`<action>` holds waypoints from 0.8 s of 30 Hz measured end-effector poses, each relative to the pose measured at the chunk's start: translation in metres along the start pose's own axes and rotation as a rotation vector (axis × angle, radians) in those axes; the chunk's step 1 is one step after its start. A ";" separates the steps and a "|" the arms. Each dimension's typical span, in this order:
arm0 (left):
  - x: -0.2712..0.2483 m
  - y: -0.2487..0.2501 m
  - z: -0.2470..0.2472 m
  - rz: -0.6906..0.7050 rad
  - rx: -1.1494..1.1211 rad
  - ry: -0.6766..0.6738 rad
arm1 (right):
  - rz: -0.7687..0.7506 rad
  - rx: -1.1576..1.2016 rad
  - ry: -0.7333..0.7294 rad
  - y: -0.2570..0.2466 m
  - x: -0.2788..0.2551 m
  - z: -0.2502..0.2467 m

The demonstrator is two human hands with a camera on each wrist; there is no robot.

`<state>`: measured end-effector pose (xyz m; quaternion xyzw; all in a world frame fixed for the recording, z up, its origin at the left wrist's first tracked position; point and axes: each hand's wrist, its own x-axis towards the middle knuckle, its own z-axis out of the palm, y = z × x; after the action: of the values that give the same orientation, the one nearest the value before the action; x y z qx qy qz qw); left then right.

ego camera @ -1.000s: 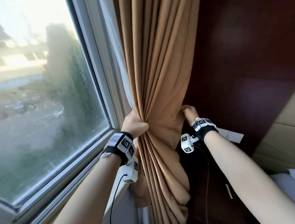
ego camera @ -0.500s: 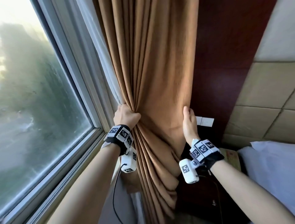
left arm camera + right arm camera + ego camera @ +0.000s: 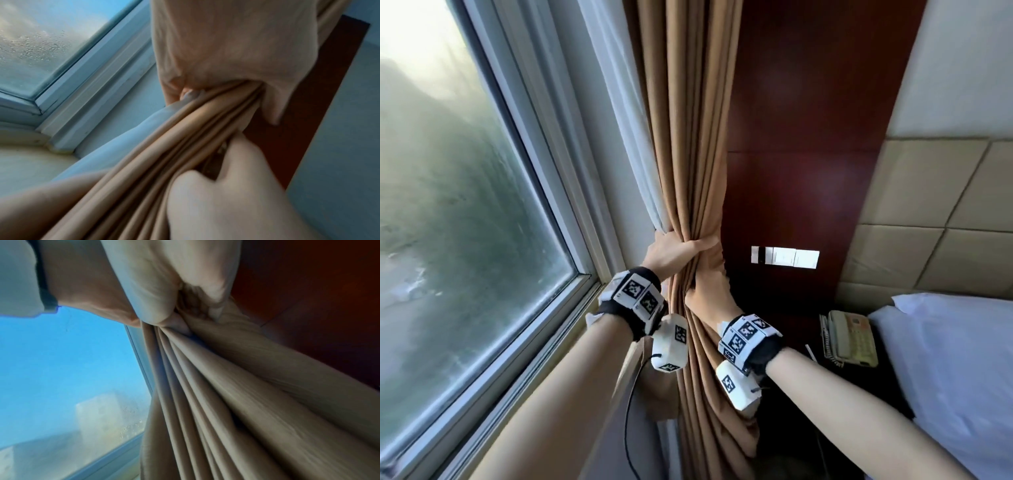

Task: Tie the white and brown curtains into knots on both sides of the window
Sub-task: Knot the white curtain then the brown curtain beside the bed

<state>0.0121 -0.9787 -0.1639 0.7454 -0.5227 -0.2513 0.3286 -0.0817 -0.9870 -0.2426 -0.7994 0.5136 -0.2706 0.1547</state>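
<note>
The brown curtain [image 3: 688, 154] hangs to the right of the window, gathered into a narrow bundle of folds. The white sheer curtain [image 3: 619, 120] hangs along its left side and runs into the same bundle. My left hand [image 3: 676, 248] grips the bundle with its fingers wrapped round it. Directly below, touching it, my right hand [image 3: 707, 294] grips the same folds. In the left wrist view the brown folds [image 3: 185, 146] and a strip of white curtain [image 3: 127, 142] run out of my palm. The right wrist view shows my right hand [image 3: 164, 280] clenched on the brown folds [image 3: 246, 394].
The window [image 3: 465, 222] and its sill [image 3: 544, 342] are on the left. A dark wood panel [image 3: 808, 137] with a white switch plate [image 3: 784, 257] stands behind the curtain. A beige telephone [image 3: 849, 339] and a white pillow [image 3: 945, 359] lie to the right.
My right hand left the curtain's right edge and closed on the bundle just under my left hand. The spread brown cloth is now drawn into a narrow bundle. The head view turned right.
</note>
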 end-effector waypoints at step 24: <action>0.027 -0.006 -0.010 0.115 0.424 0.122 | 0.290 0.251 -0.159 -0.034 -0.030 0.069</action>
<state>0.0318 -1.0004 -0.1633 0.7804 -0.5848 -0.0713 0.2096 -0.0255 -0.9476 -0.2884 -0.7105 0.5716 -0.2433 0.3306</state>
